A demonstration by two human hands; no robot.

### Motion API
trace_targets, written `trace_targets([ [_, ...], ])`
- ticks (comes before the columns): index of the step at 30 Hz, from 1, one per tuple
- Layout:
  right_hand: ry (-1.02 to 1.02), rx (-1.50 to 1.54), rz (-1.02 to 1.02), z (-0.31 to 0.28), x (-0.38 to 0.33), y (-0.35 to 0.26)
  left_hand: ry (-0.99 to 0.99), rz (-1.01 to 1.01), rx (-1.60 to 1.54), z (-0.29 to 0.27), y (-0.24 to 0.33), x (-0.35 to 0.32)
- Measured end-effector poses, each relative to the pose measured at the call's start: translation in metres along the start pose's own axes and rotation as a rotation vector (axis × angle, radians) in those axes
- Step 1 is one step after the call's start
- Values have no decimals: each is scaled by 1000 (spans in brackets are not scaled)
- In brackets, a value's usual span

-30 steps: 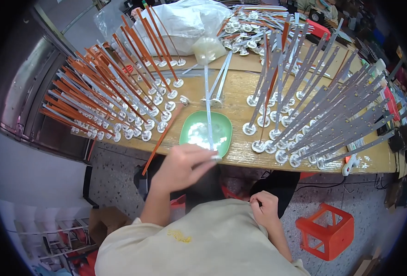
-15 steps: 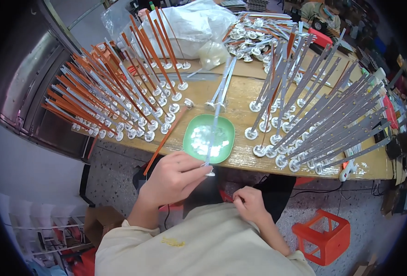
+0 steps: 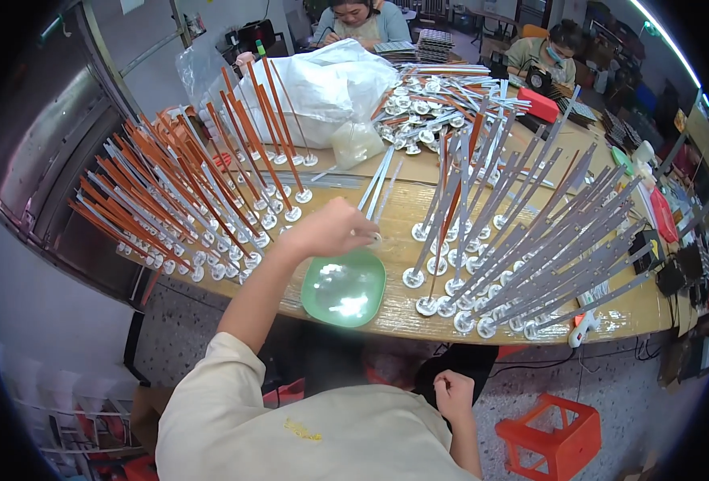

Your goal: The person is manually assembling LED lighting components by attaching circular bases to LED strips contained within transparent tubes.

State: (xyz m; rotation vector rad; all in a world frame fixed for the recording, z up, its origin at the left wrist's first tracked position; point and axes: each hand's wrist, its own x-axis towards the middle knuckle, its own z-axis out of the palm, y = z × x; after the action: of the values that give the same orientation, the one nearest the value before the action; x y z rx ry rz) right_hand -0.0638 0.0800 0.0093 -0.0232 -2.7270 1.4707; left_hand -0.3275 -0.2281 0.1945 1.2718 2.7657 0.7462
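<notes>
Right, I've got the left forearm [image 3: 262, 293] stretched out, slanting from the sleeve [image 3: 230, 365] over the near edge of the desk [image 3: 398, 293], wrist left of the bowl [image 3: 318, 301]. And there's the left hand [image 3: 330, 228], back upward over the bowl's far rim, fingers bent and bunched by the foot of a clear strip [image 3: 391, 186]; from my remote seat I can't tell whether that grip pinches it. The strip rises beyond the bowl, just right of some pale strips [image 3: 377, 183]. Down low, I see the right hand [image 3: 455, 394] curled beside the lap, fingers folded into the palm, off the desk. Orange strips [image 3: 130, 204] crowd the left, grey strips [image 3: 531, 216] the right.
</notes>
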Motion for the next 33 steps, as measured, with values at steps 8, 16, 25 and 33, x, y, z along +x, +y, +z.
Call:
trace_targets([
  [8,58,-21,-4,7,0,11,13,-4,-23,-6,-16,21],
  [16,-34,-17,10,10,-3,7,0,-50,72,-10,-7,22],
  [25,-16,25,38,6,-1,1,-26,-109,78,-6,-44,24],
  [33,-119,97,-22,9,4,-3,174,-82,166,9,-38,-8],
])
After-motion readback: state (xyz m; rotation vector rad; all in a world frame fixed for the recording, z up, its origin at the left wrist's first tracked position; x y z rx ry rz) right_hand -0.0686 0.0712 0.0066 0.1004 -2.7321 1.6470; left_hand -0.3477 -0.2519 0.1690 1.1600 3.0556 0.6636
